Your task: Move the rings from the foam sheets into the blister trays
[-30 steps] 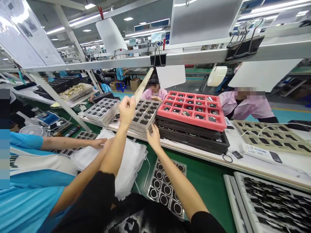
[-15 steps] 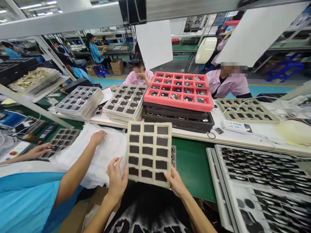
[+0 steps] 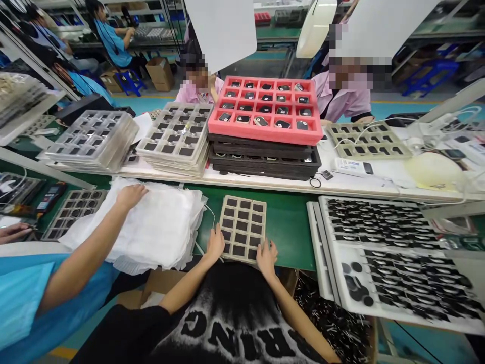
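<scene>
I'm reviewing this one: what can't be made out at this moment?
- Head view: whatever lies under the cream compartment tray; the tray covers it.
- Head view: exact finger contact of the left hand and right hand; too small.
- Head view: most contents of the black trays; the red foam tray covers them.
- Head view: the arm behind the co-worker's hand; cut off by the left edge.

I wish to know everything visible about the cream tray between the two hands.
The cream tray is rectangular and looks like plastic. Dividers make three columns of five pockets, each showing a dark rectangle. It lies roughly flat, open side up, at the near edge of the green table; its underside is hidden. The left hand seems to touch its left edge, the right hand its right edge.
</scene>
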A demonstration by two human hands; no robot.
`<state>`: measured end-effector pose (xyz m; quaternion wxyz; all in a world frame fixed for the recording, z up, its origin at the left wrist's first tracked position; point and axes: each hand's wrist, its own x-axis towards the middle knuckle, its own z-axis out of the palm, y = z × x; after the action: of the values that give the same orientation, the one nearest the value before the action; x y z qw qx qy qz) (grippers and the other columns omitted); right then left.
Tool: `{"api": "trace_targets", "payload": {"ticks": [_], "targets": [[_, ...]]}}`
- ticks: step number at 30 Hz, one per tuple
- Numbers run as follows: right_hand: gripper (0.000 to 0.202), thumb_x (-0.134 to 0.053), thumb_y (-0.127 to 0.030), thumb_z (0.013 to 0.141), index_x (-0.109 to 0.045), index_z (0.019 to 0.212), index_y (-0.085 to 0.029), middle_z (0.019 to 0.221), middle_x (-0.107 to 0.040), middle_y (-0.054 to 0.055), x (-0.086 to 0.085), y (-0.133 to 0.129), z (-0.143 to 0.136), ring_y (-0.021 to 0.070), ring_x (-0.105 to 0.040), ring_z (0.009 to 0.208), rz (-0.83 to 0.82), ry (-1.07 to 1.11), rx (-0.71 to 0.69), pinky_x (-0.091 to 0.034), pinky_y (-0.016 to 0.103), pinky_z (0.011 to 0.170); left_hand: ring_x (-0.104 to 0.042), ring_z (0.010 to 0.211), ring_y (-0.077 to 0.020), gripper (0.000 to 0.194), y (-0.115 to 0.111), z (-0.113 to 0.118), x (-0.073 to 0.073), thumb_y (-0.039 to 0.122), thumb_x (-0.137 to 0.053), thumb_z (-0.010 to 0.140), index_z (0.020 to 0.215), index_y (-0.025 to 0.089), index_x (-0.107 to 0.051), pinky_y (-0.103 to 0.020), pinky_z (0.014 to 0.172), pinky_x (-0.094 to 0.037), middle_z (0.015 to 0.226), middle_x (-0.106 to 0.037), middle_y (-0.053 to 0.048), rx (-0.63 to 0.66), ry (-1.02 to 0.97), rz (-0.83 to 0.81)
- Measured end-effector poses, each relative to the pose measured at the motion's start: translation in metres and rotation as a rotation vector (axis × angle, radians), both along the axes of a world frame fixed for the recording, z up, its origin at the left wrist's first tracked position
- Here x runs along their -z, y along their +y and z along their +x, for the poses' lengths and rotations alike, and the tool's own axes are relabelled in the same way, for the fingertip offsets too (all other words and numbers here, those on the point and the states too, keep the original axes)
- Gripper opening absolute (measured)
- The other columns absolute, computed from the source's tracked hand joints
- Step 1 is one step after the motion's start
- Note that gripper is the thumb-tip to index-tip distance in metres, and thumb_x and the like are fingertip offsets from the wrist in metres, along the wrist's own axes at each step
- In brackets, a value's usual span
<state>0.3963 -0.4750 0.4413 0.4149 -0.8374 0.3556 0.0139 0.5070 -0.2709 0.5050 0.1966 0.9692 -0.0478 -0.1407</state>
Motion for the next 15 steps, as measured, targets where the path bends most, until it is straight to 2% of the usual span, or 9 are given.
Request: {"api": "trace_targets", "payload": {"ticks": [2,4,7,9,12,15], "targets": [[0.076,-0.024,-0.062,0.099,-0.041,0.158,-0.017,0.162,-0.033,0.024,0.006,0.001,-0.005,0.0437,-0.033,0.148,-0.001,0.089,-0.057,-0.034,0.063,0.113,-0.068,0.107,-0.0289,0.056,0.002,-0.002,0.001,0.025,-0.034,0.105,0.159,0.012,-0.036,-0.039,0.091,-0.055,0.123,-0.058,-0.021,0.014,0.026,0.085],[0.076,-0.024,-0.06,0.1,-0.034,0.162,-0.018,0.162,-0.034,0.024,0.01,-0.001,-0.008,0.0419,-0.033,0.149,0.004,0.126,-0.105,-0.035,0.06,0.114,-0.063,0.115,-0.0306,0.055,0.005,-0.006,0.002,0.026,-0.036,0.104,0.158,0.016,-0.039,-0.038,0.089,-0.054,0.126,-0.056,-0.021,0.019,0.008,0.165],[0.078,-0.022,-0.062,0.099,-0.031,0.164,-0.018,0.16,-0.039,0.022,0.016,-0.006,-0.007,0.0405,-0.038,0.148,0.007,0.133,-0.152,-0.038,0.057,0.114,-0.058,0.124,-0.0343,0.056,0.005,-0.009,0.006,0.028,-0.032,0.105,0.16,0.019,-0.037,-0.042,0.09,-0.054,0.13,-0.057,-0.022,0.026,0.001,0.259],[0.08,-0.022,-0.064,0.099,-0.032,0.163,-0.018,0.156,-0.044,0.023,0.02,-0.01,-0.005,0.0404,-0.042,0.145,0.01,0.12,-0.16,-0.04,0.057,0.112,-0.061,0.12,-0.0332,0.057,0.001,-0.009,0.005,0.029,-0.029,0.106,0.162,0.017,-0.032,-0.043,0.092,-0.053,0.129,-0.06,-0.022,0.037,0.044,0.264],[0.083,-0.021,-0.066,0.097,-0.035,0.16,-0.014,0.15,-0.048,0.028,0.022,-0.01,-0.005,0.0434,-0.047,0.14,-0.025,0.095,-0.156,-0.042,0.062,0.107,-0.066,0.111,-0.0304,0.056,0.001,-0.01,-0.01,0.032,-0.031,0.106,0.16,0.015,-0.033,-0.042,0.092,-0.052,0.128,-0.062,-0.021,0.098,0.037,0.237],[0.084,-0.021,-0.067,0.097,-0.038,0.158,-0.012,0.155,-0.038,0.033,0.012,-0.008,-0.009,0.0513,-0.04,0.141,-0.181,0.043,-0.153,-0.037,0.074,0.103,-0.064,0.111,-0.0278,0.047,0.02,-0.013,-0.041,0.036,-0.036,0.107,0.15,0.019,-0.047,-0.041,0.095,-0.049,0.125,-0.063,-0.016,0.205,-0.179,0.2]]}}
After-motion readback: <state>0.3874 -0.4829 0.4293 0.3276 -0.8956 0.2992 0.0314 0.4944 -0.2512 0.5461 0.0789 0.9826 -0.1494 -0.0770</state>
